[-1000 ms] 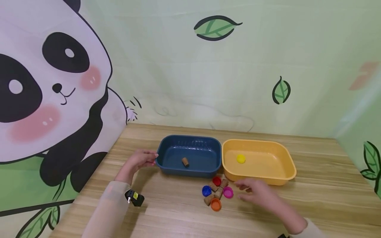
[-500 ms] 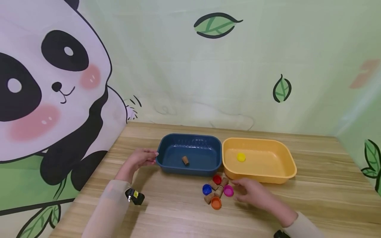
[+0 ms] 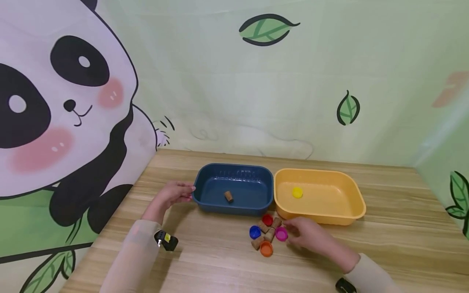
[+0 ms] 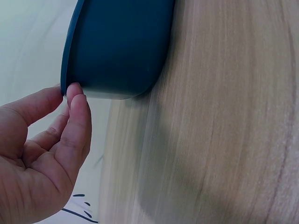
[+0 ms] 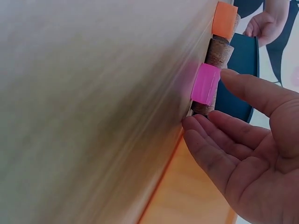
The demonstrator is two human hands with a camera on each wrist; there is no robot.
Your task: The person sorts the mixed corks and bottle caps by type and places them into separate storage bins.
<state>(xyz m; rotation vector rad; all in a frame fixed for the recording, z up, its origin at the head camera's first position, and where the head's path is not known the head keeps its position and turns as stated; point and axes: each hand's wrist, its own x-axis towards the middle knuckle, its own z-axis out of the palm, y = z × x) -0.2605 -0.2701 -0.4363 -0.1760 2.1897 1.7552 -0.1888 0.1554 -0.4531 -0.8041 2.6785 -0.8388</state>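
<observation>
Head view first: shows a wood-grain table [image 3: 216,260] along the bottom, plus a big cartoon panda [image 3: 80,122] printed on the backdrop [image 3: 209,81] at left. Has a navy blue tub [image 3: 253,191] just below center with one lone cork [image 3: 229,197] in it, and a yellow tub [image 3: 329,199] right next to it, lower right of center, with a yellow cap [image 3: 297,192] inside. Below the two tubs, shows a little bunch of cork stoppers [image 3: 269,234] mixed with a red cap [image 3: 267,220], blue cap [image 3: 255,232], orange cap [image 3: 266,249] and, on the right of the bunch, a pink cap [image 3: 281,234]. Pinches the navy blue tub's left edge with the left hand [image 3: 174,194]. Holds the right hand [image 3: 307,232] just right of the pink cap.

Left wrist view: shows the navy blue tub's wall at the top, rim clamped between fingertips left of center.

Right wrist view: has the pink cap slightly right of and above center, with thumb and fingers apart around it. Can't tell about actual contact at the thumb tip. Also catches the orange cap near the top edge and the yellow tub at the bottom.
</observation>
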